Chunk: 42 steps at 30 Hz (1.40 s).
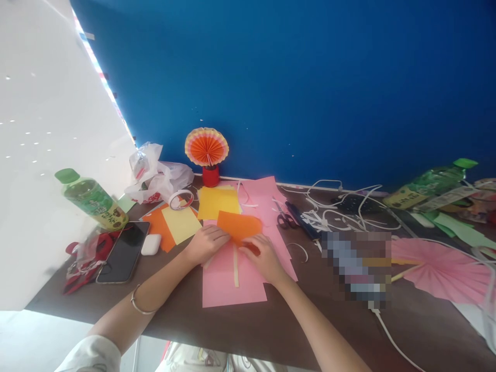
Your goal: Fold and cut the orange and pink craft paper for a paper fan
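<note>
A sheet of orange paper (239, 224) with a curved right side lies over pink paper (232, 294). At its left edge, my left hand (207, 244) grips the orange sheet with the fingers close together. My right hand (264, 257) pinches the lower right edge, its fingers curled and the thumb partly showing. Between the hands, a narrow pale yellow strip (236, 271) runs down the pink paper; its upper end is hidden. Just behind lie yellow sheets (218, 203). To the right of the orange sheet sit black-handled scissors (287, 221).
A folded paper fan (206, 147) stands in a red holder at the back. On the left are a green bottle (93, 201), phone (124, 253), white case (151, 244) and tape roll (181, 200). White cables (364, 212) and a pink fan (445, 268) occupy the right.
</note>
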Motion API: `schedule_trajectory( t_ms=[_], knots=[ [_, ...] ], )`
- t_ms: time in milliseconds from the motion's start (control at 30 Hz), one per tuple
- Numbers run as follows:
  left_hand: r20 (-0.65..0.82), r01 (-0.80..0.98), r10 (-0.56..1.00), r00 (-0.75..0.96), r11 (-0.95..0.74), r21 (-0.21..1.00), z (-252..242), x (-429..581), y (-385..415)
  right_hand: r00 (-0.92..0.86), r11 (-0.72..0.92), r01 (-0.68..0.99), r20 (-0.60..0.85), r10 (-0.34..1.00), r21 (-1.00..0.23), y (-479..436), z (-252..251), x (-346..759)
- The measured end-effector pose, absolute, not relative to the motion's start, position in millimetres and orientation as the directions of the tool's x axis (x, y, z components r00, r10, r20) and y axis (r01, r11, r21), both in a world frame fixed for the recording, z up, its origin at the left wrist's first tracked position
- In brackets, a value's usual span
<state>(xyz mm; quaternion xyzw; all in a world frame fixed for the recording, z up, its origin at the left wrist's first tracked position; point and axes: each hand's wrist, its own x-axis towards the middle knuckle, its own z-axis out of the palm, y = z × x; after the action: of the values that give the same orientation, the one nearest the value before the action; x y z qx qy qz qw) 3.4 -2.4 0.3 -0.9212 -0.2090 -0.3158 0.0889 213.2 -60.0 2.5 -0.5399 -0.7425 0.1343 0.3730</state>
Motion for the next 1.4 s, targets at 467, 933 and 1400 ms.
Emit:
schedule_trajectory(
  t_ms=[467,933,1400],
  knots=[
    [0.411,0.469,0.508,0.757,-0.860,0.200,7.7,8.6,-10.2,-0.229,0.359,0.765,0.295,0.928,-0.534,-63.1,4.0,209.1],
    [0.325,0.508,0.618,0.716,-0.780,0.366,5.2,11.4,-10.9,-0.247,0.372,0.827,0.323,0.914,-0.420,-64.5,11.2,206.7],
    [0.536,0.411,0.390,0.749,-0.908,0.086,9.1,12.6,-13.8,-0.478,0.603,0.791,0.510,0.715,-0.104,-64.7,14.0,209.2]
  ],
)
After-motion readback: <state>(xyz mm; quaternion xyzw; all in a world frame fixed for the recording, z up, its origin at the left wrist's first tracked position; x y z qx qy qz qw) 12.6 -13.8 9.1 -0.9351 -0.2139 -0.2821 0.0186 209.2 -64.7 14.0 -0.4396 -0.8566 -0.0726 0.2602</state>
